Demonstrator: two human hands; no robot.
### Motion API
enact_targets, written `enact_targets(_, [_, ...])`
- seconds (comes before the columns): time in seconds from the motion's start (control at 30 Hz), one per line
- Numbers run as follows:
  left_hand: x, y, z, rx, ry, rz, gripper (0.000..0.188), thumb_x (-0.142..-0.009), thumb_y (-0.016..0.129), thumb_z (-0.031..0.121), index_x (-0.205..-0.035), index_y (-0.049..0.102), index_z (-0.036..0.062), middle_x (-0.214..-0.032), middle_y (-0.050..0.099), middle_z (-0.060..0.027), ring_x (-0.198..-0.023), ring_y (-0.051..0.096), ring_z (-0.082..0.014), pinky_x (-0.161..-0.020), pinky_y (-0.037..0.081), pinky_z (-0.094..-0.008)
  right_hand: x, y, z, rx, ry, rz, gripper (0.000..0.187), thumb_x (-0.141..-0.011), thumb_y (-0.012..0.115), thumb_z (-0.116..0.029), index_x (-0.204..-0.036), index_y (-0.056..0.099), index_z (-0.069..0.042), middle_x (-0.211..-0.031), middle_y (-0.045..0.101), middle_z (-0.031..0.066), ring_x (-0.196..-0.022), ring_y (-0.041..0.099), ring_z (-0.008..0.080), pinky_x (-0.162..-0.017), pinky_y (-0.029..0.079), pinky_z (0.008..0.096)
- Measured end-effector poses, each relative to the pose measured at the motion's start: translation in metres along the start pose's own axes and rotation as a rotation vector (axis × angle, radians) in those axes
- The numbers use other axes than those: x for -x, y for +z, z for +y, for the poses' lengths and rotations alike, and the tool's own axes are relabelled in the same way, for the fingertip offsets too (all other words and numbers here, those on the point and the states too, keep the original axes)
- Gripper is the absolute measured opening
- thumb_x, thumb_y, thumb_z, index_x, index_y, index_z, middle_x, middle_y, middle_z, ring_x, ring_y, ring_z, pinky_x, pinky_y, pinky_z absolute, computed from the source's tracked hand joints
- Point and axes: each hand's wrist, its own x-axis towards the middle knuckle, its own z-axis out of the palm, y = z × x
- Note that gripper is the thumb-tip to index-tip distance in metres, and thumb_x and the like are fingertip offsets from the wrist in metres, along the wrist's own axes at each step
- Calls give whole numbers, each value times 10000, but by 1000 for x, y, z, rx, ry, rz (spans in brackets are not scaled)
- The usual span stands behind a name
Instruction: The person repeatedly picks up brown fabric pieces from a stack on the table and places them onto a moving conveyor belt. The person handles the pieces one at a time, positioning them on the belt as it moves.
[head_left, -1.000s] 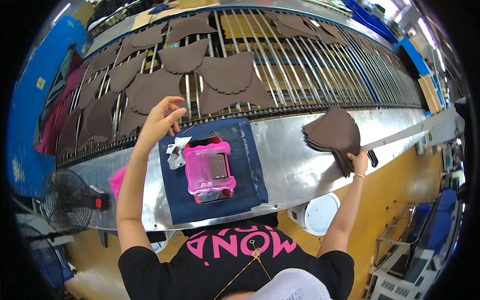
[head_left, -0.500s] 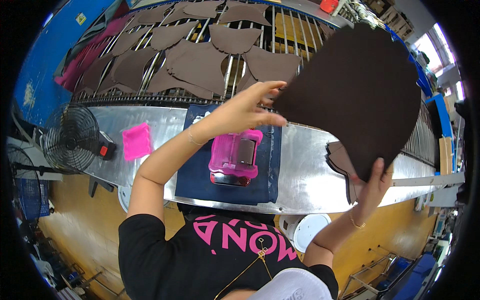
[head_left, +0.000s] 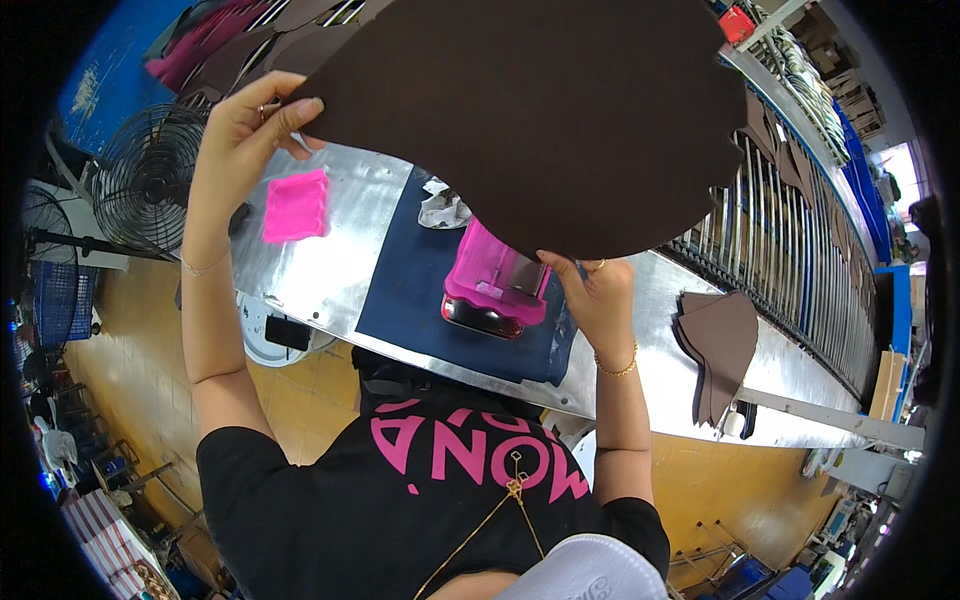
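A large dark brown cut piece of sheet material [head_left: 540,120] is stretched between my hands, raised above the bench, with a wavy edge on its right. My left hand [head_left: 255,130] pinches its left corner between thumb and fingers. Along the lower edge my right hand [head_left: 597,297] grips it, thumb on top. Beneath the piece, partly covered by it, a pink tray [head_left: 480,275] sits over a dark red shiny object [head_left: 480,317] on a dark blue cloth [head_left: 410,290]. Crumpled white material [head_left: 441,208] lies behind the tray.
On the metal bench [head_left: 330,275] lies a pink square tray [head_left: 297,206]. A black fan [head_left: 150,180] stands at the left. Several brown pieces [head_left: 722,350] are stacked at the right. The slatted metal rack [head_left: 800,235] stretches along the far side with more pieces on it.
The brown piece has swung left and spread out over the rack and bench. My left hand has moved left and now grips its corner; my right hand has shifted left along with it.
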Motion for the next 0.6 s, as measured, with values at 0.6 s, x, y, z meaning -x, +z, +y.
enact_targets(0.6, [-7,177,7,-242,416,-648,172,-758,725,192,-869,700,63,-795,540,-41,-677,581,-231,-606,471,-346,177,-143,21,117,550,414,156,-805,682,-4,-950,674,50,-838,673,76,-748,574,122,-733,467,264])
